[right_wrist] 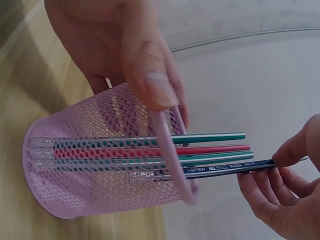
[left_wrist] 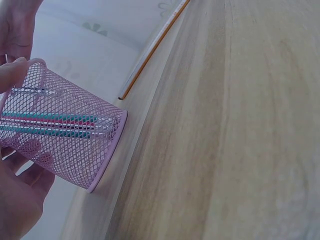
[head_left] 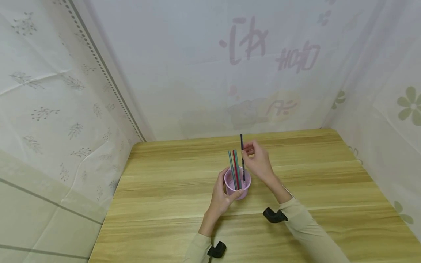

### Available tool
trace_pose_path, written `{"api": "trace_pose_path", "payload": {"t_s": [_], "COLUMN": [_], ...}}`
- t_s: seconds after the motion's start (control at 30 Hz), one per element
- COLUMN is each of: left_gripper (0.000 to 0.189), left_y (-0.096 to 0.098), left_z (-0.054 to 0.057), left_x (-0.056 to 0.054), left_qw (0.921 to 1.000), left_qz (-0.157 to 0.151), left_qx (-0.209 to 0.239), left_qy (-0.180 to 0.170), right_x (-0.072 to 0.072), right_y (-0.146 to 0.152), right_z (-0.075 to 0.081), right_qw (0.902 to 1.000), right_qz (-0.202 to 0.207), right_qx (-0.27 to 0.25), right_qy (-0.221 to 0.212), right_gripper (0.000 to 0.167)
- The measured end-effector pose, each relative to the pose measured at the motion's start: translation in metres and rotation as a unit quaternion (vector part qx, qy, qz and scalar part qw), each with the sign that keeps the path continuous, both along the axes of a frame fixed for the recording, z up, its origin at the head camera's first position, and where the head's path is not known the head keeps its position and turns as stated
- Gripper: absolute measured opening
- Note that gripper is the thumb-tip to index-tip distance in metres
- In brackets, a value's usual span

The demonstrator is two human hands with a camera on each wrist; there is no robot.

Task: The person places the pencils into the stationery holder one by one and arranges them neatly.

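My left hand (head_left: 221,199) grips a pink mesh pen holder (head_left: 242,196), thumb at its near rim and fingers around the far side. Between the thumb and fingers of my right hand (head_left: 260,160) is a dark pencil (right_wrist: 215,171), pinched by its upper part. It stands almost upright in the head view, its clear-capped lower end inside the holder. Leaning together beside it are a red pencil (right_wrist: 230,149) and two green pencils (right_wrist: 230,136), also with clear-capped ends down. The left wrist view shows the pencils' lower ends through the mesh.
The wood-grain table (head_left: 158,204) carries the holder. A long, thin orange-brown stick (left_wrist: 156,44) with a dark end shows beyond the holder in the left wrist view; its kind is unclear. Patterned white cloth (head_left: 184,73) hangs behind and at both sides.
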State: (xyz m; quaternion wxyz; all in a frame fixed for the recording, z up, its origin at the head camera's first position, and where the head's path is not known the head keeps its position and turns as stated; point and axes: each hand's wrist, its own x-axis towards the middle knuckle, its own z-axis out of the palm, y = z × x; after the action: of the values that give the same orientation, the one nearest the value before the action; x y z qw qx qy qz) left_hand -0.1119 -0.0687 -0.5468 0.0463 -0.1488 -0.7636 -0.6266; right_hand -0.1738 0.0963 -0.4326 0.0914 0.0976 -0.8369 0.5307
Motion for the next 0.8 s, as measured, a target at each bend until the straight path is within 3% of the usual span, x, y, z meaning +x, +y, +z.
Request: {"api": "trace_pose_path", "payload": {"t_s": [0.47, 0.8], "left_gripper": [0.088, 0.088], "left_y": [0.001, 0.001], "left_z": [-0.001, 0.002], "left_x": [-0.001, 0.0], "left_qw": [0.9996, 1.0], "left_qz": [0.002, 0.001], "left_qx": [-0.008, -0.006], "left_qy": [0.027, -0.003], "right_x": [0.002, 0.006], "right_y": [0.001, 0.005], "right_z": [-0.021, -0.031], "right_qw": [0.9992, 0.9977], "right_qz": [0.012, 0.03], "right_qx": [0.018, 0.043], "right_qy": [-0.033, -0.043], "right_gripper": [0.021, 0.018]}}
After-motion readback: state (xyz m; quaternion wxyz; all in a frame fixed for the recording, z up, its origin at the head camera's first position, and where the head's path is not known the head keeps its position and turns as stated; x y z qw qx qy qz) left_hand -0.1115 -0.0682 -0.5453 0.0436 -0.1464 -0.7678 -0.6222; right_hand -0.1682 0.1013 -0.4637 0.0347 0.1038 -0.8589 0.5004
